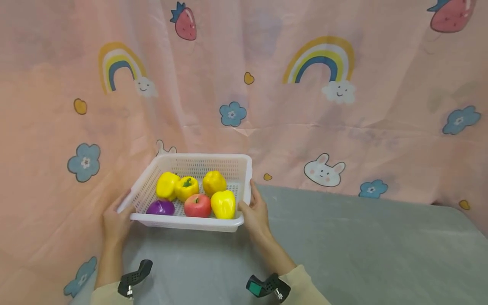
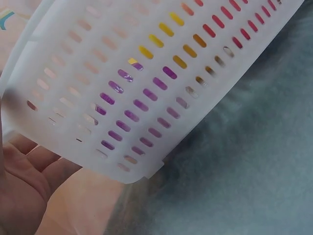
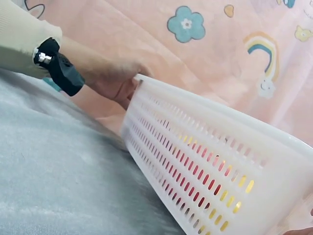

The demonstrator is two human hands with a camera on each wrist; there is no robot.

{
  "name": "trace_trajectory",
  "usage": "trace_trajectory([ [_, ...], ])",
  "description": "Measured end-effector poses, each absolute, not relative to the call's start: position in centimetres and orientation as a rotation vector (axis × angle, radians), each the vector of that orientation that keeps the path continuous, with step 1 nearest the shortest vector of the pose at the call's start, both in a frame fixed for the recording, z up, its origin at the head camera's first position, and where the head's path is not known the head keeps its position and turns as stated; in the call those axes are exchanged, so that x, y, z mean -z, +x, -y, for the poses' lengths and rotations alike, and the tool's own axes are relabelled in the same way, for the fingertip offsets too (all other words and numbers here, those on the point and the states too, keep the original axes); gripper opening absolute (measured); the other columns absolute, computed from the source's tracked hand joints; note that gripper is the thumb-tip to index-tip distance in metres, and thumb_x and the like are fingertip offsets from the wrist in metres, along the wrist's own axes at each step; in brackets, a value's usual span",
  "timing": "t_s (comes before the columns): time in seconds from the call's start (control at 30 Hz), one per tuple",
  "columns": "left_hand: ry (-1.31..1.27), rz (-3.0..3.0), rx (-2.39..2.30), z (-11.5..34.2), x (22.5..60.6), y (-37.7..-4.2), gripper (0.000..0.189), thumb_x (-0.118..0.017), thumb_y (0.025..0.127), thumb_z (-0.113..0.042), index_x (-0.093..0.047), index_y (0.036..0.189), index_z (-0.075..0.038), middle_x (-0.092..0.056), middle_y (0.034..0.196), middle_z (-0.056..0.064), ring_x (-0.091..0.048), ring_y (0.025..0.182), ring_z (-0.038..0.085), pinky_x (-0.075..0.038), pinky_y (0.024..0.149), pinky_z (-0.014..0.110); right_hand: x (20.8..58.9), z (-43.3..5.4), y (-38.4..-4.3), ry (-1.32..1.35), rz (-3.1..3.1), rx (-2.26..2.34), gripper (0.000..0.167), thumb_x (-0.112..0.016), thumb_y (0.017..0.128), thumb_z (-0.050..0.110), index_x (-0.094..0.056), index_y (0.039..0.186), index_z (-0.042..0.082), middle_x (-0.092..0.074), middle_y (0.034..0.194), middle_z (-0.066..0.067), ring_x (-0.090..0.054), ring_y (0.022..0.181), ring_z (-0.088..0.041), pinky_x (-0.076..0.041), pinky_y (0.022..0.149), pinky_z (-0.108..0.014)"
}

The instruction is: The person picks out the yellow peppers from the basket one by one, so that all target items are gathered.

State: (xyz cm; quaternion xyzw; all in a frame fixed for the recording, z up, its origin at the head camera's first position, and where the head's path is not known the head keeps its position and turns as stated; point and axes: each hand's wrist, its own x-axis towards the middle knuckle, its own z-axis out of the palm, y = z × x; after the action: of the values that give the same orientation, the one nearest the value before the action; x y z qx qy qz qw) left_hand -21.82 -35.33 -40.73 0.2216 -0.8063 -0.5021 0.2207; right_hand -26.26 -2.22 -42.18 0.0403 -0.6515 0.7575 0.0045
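Observation:
Both hands grip a white slotted plastic basket (image 1: 183, 221) by its short sides, above the grey tabletop. My left hand (image 1: 117, 220) holds the left end, thumb over the rim; in the left wrist view its fingers (image 2: 41, 159) reach behind the wall. At the opposite end my right hand (image 1: 256, 212) grips the rim near the front corner. Inside lie several yellow bell peppers (image 1: 187, 189), a red apple (image 1: 197, 206) at the front and a shiny purple vegetable (image 1: 161, 208) in the front left corner. Purple, yellow and red show through the slots in both wrist views.
A grey cloth-like tabletop (image 1: 343, 237) stretches to the right. Behind it and along the left hangs a pink curtain (image 1: 267, 110) printed with rainbows, flowers and rabbits. Black devices are strapped to the left wrist (image 1: 134, 277) and the right wrist (image 1: 268, 288).

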Motion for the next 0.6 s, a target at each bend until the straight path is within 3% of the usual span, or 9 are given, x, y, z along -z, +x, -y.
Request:
trace_trajectory([
  [0.13,0.581,2.218,1.398,35.0,39.9,-22.0,0.057,-0.045,0.097,-0.01,-0.047,0.152,-0.021,-0.044,0.158,0.014,-0.049,0.123,0.026,-0.042,0.068,0.001,41.8,1.6,-26.0,0.117,2.058,-2.342,0.087,-0.048,0.081,-0.002,-0.024,0.162,0.018,-0.033,0.165,-0.009,-0.048,0.141,-0.038,-0.056,0.097,-0.04],
  [0.23,0.55,2.231,1.382,34.6,39.4,-22.1,0.057,-0.047,0.095,-0.008,-0.048,0.151,-0.019,-0.045,0.158,0.014,-0.05,0.127,0.029,-0.041,0.07,0.002,41.8,0.9,-25.8,0.112,2.069,-2.326,0.084,-0.048,0.082,-0.001,-0.025,0.161,0.017,-0.034,0.165,-0.009,-0.048,0.142,-0.036,-0.055,0.096,-0.034],
  [0.4,0.5,2.256,1.375,33.6,39.1,-22.3,0.057,-0.047,0.094,-0.007,-0.049,0.151,-0.016,-0.046,0.158,0.012,-0.051,0.134,0.031,-0.039,0.077,0.005,42.0,-0.7,-25.7,0.116,2.066,-2.307,0.082,-0.048,0.083,-0.002,-0.025,0.161,0.013,-0.033,0.165,-0.01,-0.045,0.144,-0.036,-0.051,0.086,-0.021],
  [0.6,0.429,2.273,1.349,31.7,38.8,-23.4,0.058,-0.051,0.092,-0.004,-0.051,0.149,-0.014,-0.047,0.157,0.014,-0.053,0.13,0.031,-0.039,0.078,0.009,42.0,-3.1,-25.8,0.093,2.075,-2.268,0.081,-0.048,0.084,-0.004,-0.026,0.161,0.01,-0.033,0.164,-0.013,-0.047,0.14,-0.038,-0.05,0.078,-0.017],
])
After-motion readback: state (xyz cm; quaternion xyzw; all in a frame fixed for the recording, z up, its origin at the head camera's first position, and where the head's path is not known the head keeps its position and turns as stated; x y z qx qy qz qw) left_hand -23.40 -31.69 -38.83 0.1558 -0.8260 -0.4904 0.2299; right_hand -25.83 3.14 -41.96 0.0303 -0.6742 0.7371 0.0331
